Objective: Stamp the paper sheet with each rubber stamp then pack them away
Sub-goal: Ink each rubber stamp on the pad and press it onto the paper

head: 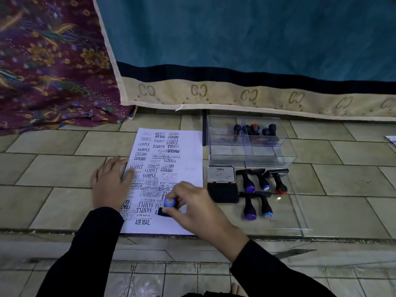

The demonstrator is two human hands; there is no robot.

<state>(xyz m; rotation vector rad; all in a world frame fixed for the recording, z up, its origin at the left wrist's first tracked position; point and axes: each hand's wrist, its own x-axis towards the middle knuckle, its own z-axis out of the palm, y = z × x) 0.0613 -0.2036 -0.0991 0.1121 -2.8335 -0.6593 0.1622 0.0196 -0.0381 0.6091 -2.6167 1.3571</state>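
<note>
A white paper sheet covered with many black stamp prints lies on the tiled floor. My left hand rests flat on its left edge, fingers straight. My right hand grips a blue-topped rubber stamp, whose black base sits on the lower part of the sheet. To the right an open black ink pad lies beside several loose stamps with purple, blue and red tops. Behind them stands a clear plastic box holding several more stamps in its back compartments.
The clear box lid lies flat under the loose stamps. A teal cloth with a beige border hangs behind the floor area, and a purple patterned fabric lies at the back left. A raised tile step edge runs below the sheet.
</note>
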